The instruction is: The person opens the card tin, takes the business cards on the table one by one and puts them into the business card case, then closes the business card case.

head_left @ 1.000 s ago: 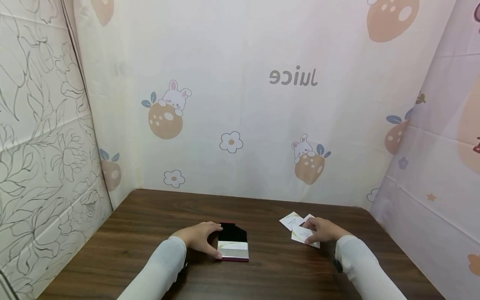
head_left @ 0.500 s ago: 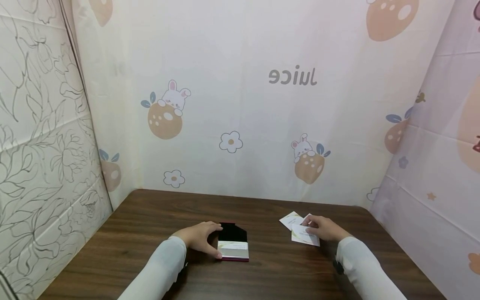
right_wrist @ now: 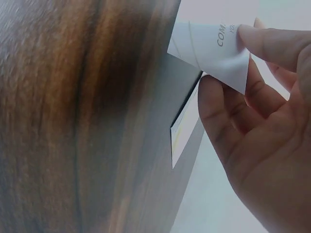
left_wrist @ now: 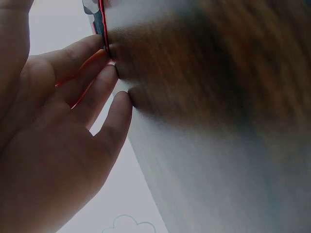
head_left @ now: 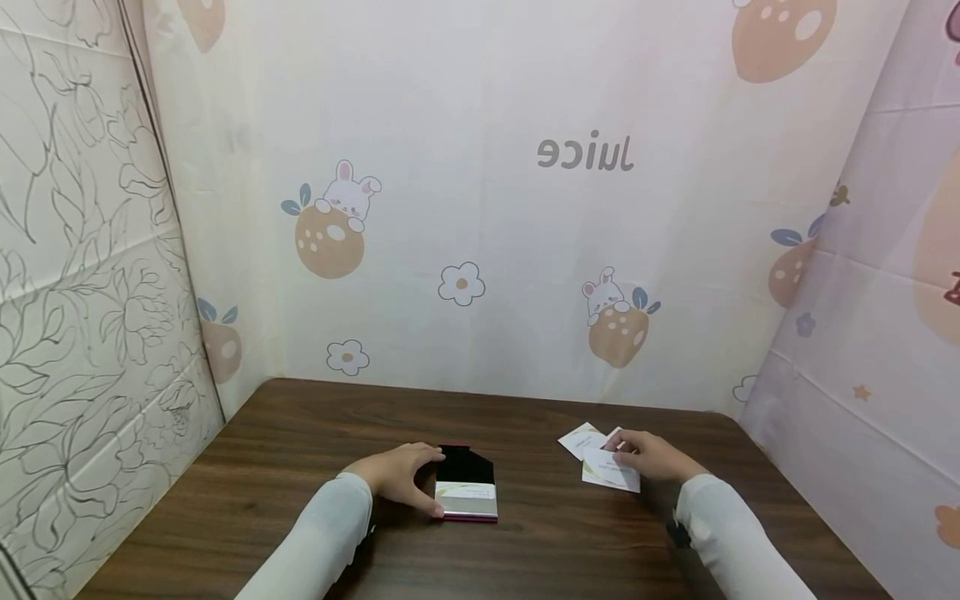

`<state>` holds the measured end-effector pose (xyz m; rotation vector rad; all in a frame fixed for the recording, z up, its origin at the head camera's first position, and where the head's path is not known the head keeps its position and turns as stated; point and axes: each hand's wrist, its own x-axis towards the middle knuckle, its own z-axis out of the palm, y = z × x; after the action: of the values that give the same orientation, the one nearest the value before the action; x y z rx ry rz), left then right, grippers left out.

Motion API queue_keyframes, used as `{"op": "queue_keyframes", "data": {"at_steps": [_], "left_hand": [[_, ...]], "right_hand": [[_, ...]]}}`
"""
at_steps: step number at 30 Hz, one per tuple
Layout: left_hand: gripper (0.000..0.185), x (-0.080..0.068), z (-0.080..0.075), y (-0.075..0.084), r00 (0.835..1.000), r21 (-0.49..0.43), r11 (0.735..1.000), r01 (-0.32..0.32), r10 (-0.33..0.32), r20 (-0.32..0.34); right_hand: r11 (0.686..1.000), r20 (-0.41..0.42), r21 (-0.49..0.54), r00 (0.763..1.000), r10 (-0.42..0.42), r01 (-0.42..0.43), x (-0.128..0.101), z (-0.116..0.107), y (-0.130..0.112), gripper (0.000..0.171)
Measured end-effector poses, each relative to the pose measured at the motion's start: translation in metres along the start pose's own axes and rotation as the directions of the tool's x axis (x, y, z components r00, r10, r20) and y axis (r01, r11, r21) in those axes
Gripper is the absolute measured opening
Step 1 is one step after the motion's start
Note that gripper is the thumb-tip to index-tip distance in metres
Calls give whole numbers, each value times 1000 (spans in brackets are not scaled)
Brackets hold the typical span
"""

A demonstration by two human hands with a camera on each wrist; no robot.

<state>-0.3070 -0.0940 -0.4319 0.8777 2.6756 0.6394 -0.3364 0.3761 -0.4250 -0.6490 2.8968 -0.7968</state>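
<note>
Card is pinched in the right hand, right of the case the left hand grips; pinched loosely, it might slip.

Both arms wear long, close-fitting sleeves of plain pale cream-white cloth, the left sleeve and the right sleeve each ending in a snug cuff at the wrist. A small dark strap or device shows under the right cuff.
</note>
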Motion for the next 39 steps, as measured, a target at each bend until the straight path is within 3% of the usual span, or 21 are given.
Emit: {"op": "queue_keyframes", "data": {"at_steps": [7,11,20,39], "left_hand": [[88,-3,0,4,1000,-4,1000,-5,5,-5],[88,-3,0,4,1000,-2,1000,-6,6,-6],[89,-3,0,3,1000,-5,1000,-4,4,-2],[91,0,1,-2,1000,10,1000,-7,7,-2]], "right_hand": [[997,17,83,1000,4,-5,0,2,-12,9],[995,15,98,1000,-18,17,3,4,-22,9],[995,16,96,1000,15,-17,20,17,-50,9],[982,10,111,988,-153,151,74,74,-127,6]]}}
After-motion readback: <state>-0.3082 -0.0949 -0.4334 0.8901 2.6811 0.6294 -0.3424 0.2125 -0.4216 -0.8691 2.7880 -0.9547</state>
